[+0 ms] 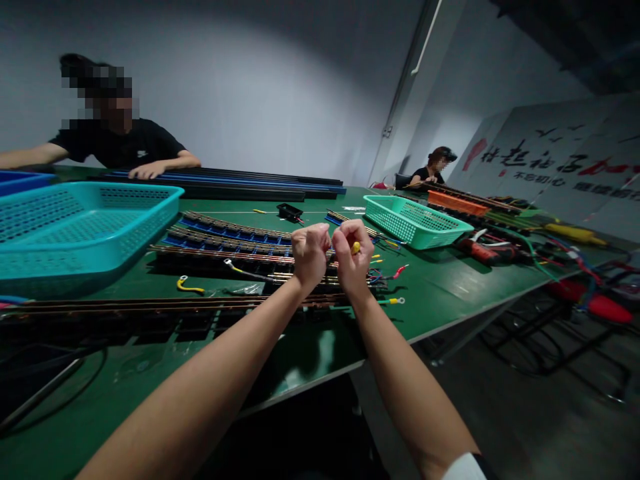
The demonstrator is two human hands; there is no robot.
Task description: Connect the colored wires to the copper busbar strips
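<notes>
My left hand (310,253) is closed in a fist, raised above the table. What it holds, if anything, is hidden behind the fingers. Close beside it, my right hand (353,257) is curled around something with a small yellow rounded end (355,248) poking out; the rest of that item cannot be seen. Below both hands lie rail strips (230,255) with copper-coloured bars on blue and black supports. A short yellow wire with a ring terminal (190,285) rests to the left of them. Another ring terminal with a yellow sleeve (397,301) sticks out on the right.
Turquoise baskets stand at left (145,193) and at right (417,227). Red-handled pliers (483,252) lie beyond the right basket. A long rail (125,310) crosses the near side of the green table (445,283). One co-worker (125,143) sits opposite, another (431,167) farther right.
</notes>
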